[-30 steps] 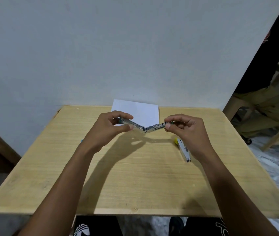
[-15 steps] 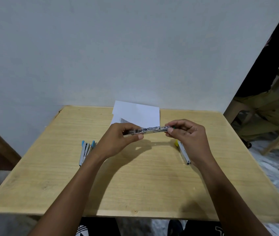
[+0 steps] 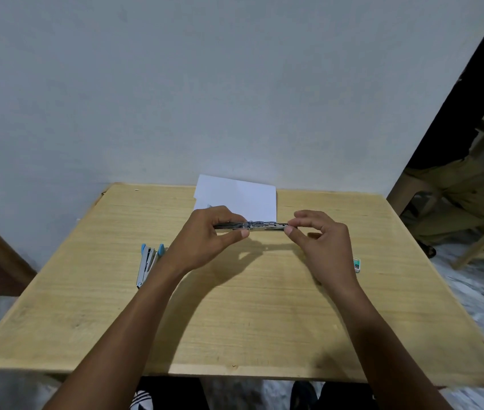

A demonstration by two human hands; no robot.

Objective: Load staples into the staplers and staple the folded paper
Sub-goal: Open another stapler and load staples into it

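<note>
The stapler (image 3: 260, 226) hangs in the air between my 2 hands, above the far half of the counter (image 3: 234, 321). It lies level and runs left to right. It looks swung open into 1 long flat metal strip, with the hinge near the middle.

My left hand (image 3: 205, 241) grips the left half, with the fingers curled over the top and the thumb pressed along the near side. My right hand (image 3: 320, 247) pinches the right tip between thumb and forefinger. Its other 3 fingers are loosely bent and touch nothing that I can see.

Both forearms reach forward from the near edge and angle in toward the stapler. The wrists are lifted off the wood and the backs of the hands face up.

Just behind the stapler, the folded paper (image 3: 237, 193) lies flat at the far edge of the counter by the wall, its near corner covered by my left knuckles. A blue stapler (image 3: 147, 263) lies on the counter just left of my left wrist. A small green and white box (image 3: 357, 264) shows beside my right wrist, partly hidden, and I cannot read its label.
</note>
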